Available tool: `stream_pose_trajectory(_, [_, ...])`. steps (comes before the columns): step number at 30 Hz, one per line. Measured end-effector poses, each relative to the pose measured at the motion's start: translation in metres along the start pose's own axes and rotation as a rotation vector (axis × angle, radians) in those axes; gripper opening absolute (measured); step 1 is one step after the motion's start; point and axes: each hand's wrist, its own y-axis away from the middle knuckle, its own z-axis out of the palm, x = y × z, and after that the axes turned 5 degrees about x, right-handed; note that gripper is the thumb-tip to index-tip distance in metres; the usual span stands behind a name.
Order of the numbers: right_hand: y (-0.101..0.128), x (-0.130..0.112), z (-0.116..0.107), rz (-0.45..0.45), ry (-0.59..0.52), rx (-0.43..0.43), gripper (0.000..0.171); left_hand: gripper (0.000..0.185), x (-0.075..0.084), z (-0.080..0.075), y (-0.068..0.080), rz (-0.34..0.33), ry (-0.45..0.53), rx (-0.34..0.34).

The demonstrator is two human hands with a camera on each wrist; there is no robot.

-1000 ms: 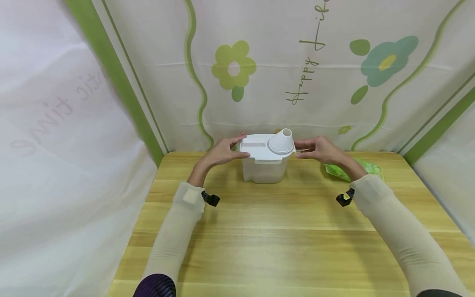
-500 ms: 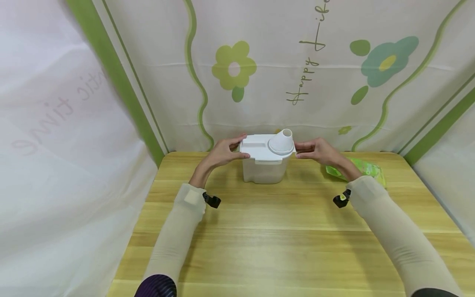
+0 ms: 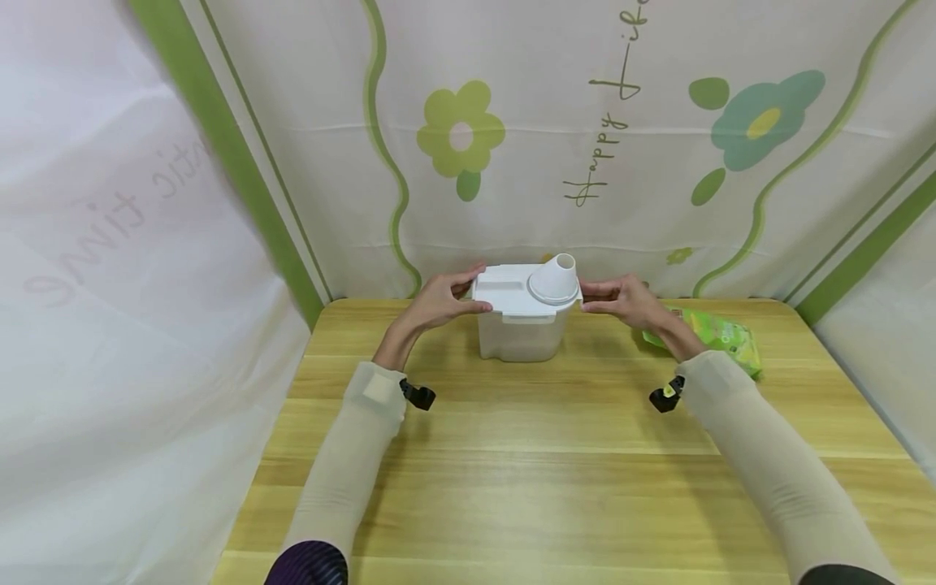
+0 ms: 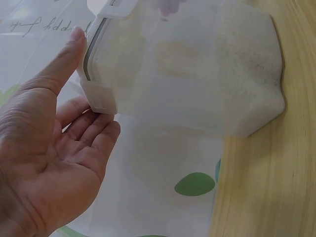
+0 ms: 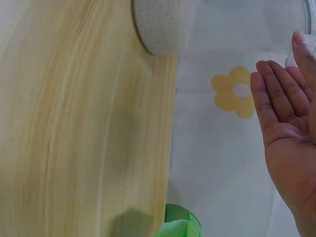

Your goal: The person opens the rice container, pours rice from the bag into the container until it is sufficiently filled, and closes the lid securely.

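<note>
Translucent white plastic storage container [image 3: 521, 333], squarish body, standing upright near the far edge of the wooden table. Flat white snap-on lid [image 3: 504, 289] seated on top; white conical pour spout [image 3: 556, 278] rising at the lid's right side.

The container [image 3: 521, 329] stands at the far middle of the table [image 3: 556, 479], close to the backdrop [image 3: 556, 122] behind it. Its lid [image 3: 512, 291] sits on top, with the spout [image 3: 556, 276] on the lid's right part. The left hand [image 3: 437, 301] is at the lid's left edge, the right hand [image 3: 625, 299] at its right edge, seemingly touching. The packet [image 3: 720, 335] lies to the right of the container, just behind the right forearm.
</note>
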Motion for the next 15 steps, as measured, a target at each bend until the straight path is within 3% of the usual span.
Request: stream_pose_trajectory(15, [-0.001,0.011,0.009,-0.066,-0.08,0.029,0.044,0.087,0.001,-0.001,-0.001,-0.005,0.021,-0.009])
